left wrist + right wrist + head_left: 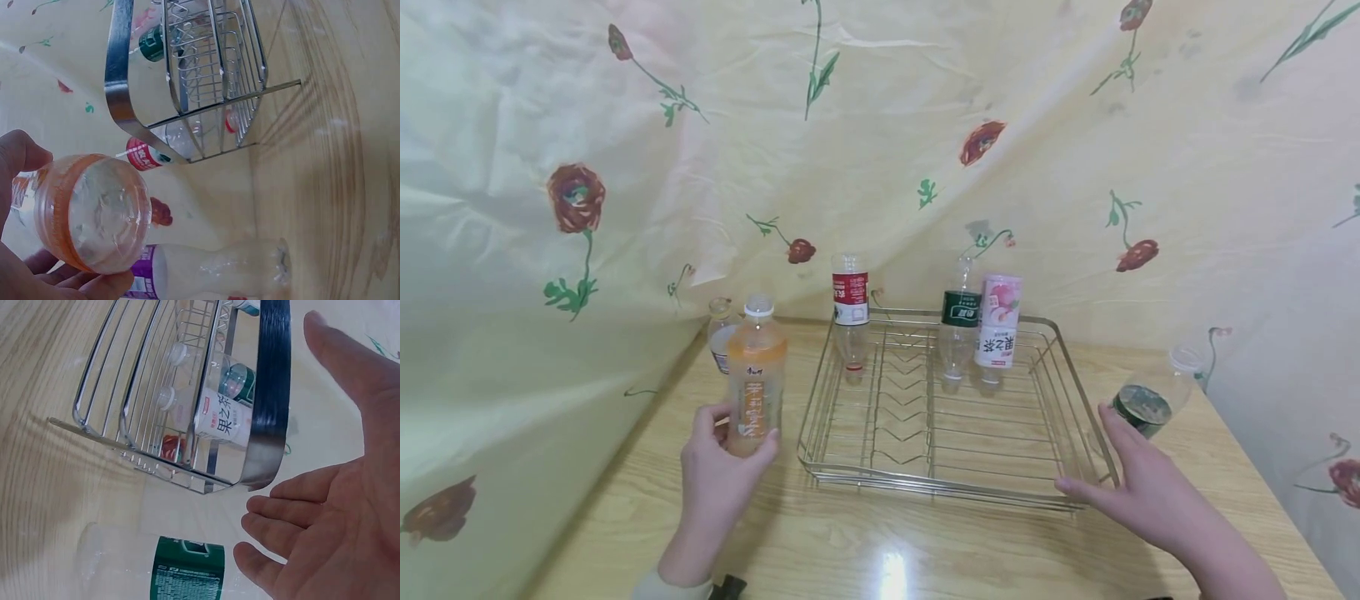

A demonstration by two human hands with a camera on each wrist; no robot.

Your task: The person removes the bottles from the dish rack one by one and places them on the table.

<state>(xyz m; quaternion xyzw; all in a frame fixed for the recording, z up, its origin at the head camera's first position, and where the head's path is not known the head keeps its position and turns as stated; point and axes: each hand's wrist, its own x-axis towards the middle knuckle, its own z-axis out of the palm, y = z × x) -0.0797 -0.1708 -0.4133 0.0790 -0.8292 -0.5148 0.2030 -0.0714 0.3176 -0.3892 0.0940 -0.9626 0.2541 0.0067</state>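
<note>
My left hand (726, 458) grips a clear plastic bottle with an orange label (756, 375), thumb on one side and fingers on the other. In the left wrist view this bottle is upright, its base off the table. Right of it stands a wire dish rack (868, 477). Inside the rack, upside down, are a red-labelled bottle (851, 292), a green-labelled bottle (961, 308) and a pink-and-white bottle (1000, 321). My right hand (1150, 487), its fingers spread and holding nothing, is by the rack's front right corner. Another green-labelled bottle (187, 569) stands beyond its fingers.
Behind the held bottle, a purple-labelled bottle (144, 275) stands on the wooden table (850, 550) at the left. A flower-patterned cloth (880, 167) hangs along the back and sides of the table.
</note>
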